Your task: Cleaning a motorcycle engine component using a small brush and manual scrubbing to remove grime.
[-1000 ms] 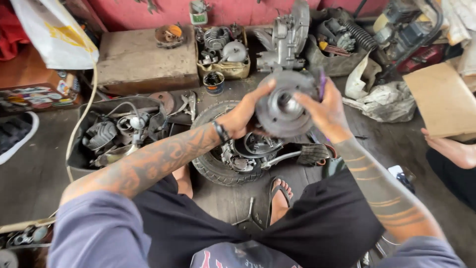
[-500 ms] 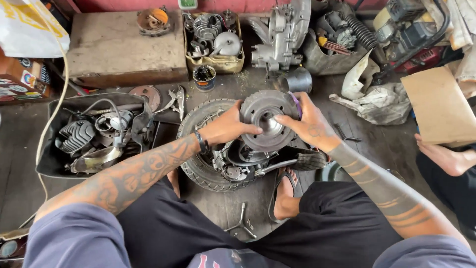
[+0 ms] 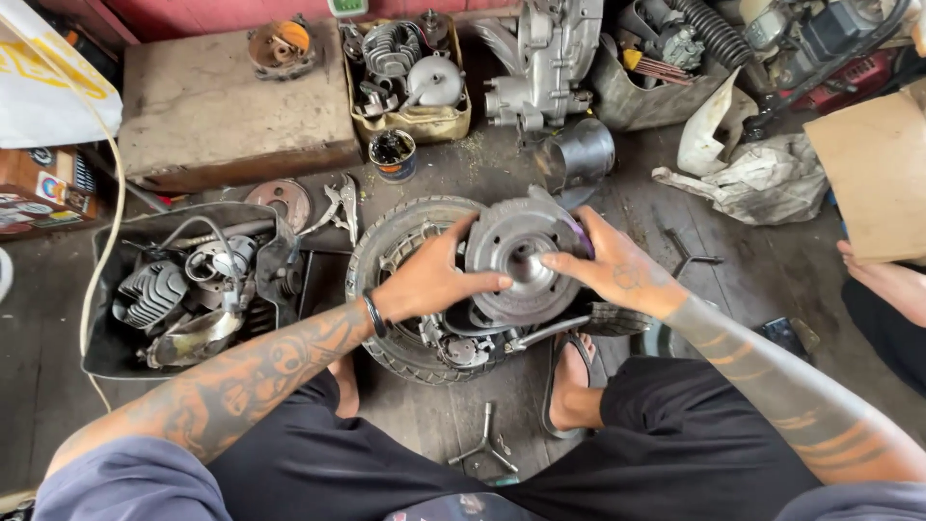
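Lowered onto the engine inside the tyre, the round drum sits pinched between my left hand and right hand, and could seat crooked or nip my fingers.

Both forearms tattooed, reaching forward and inward from grey sleeves. Left hand: palm down, fingers spread, black band at wrist. Right hand: palm down, index extended toward left hand, small mark on back. Fingertips of both hands close together, nearly meeting.
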